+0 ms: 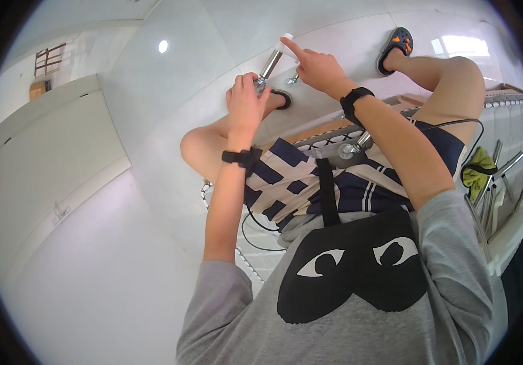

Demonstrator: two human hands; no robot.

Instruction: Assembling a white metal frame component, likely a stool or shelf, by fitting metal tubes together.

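Note:
My left hand [247, 103] is closed around the lower end of a chrome tube [270, 63], near its wide metal foot. A white sleeve or cap [284, 45] sits at the tube's far end. Against that white end rests the outstretched index finger of my right hand [322, 72]; its other fingers are loosely bent and partly hidden. Just under the right hand shows a smaller-looking chrome fitting [292, 80], whose other end is out of sight. A second chrome piece with a round foot [351, 148] lies on my lap, partly covered by my right forearm.
I sit on a quilted edge [328, 141] with dark cords beside it. Several chrome tubes [494, 191] and a yellow-green cloth [479, 170] are at my right. A low pale cabinet [48, 146] stands on the left. Shiny tiled floor [194, 48] stretches ahead.

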